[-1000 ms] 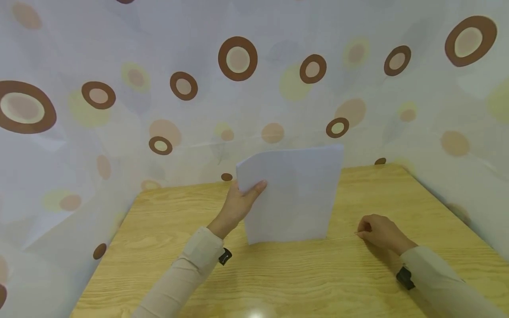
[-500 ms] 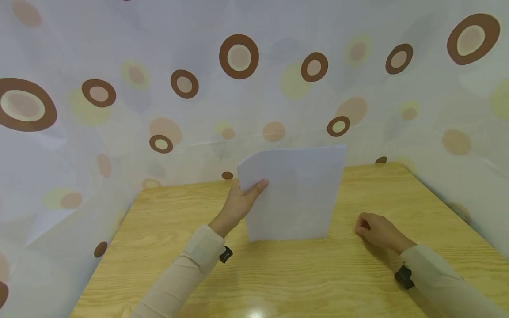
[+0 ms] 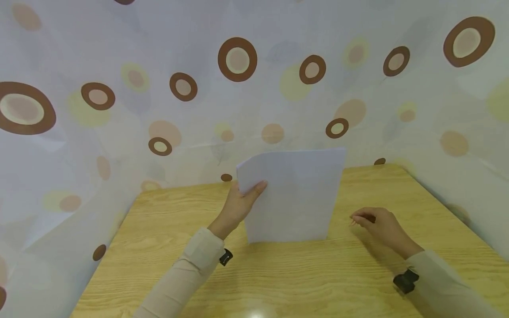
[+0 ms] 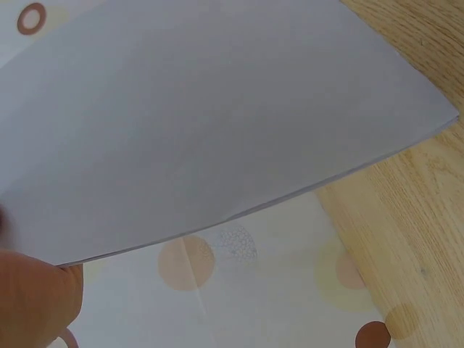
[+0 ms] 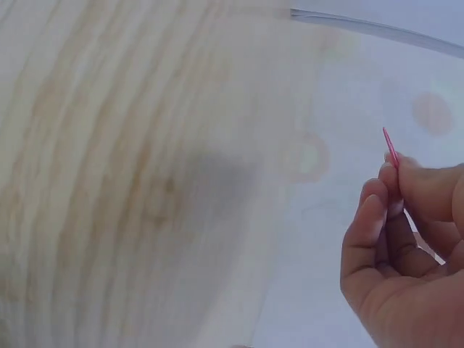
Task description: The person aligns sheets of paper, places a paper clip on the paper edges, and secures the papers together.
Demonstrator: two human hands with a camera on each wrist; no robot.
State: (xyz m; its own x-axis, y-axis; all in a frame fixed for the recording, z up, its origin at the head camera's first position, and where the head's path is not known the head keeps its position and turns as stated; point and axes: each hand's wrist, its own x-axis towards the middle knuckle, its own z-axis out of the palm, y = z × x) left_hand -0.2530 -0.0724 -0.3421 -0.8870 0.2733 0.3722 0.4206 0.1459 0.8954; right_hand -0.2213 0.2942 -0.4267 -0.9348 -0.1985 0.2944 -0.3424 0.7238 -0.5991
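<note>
My left hand (image 3: 236, 205) grips a stack of white paper sheets (image 3: 296, 198) by its left side, the thumb lying on the near face. The stack stands nearly upright, its lower edge right at the tabletop and its upper left corner bent. Seen from the left wrist, the paper (image 4: 232, 123) shows a thin layered edge. To the right of the stack, my right hand (image 3: 383, 227) pinches a thin pink paper clip (image 5: 389, 143) between thumb and index finger. One end of the clip sticks out past the fingertips; the rest is hidden by them.
Both hands are over a light wood-grain table (image 3: 246, 282). Behind and at the sides hangs a pale covering (image 3: 246, 106) with brown, peach and yellow dots. A dark wristband (image 3: 405, 280) shows at the right sleeve, another (image 3: 225, 257) at the left.
My right hand has lifted slightly and turned, bringing the pinched pink clip into sight at its fingertips. The left hand and paper stack stay almost still.
</note>
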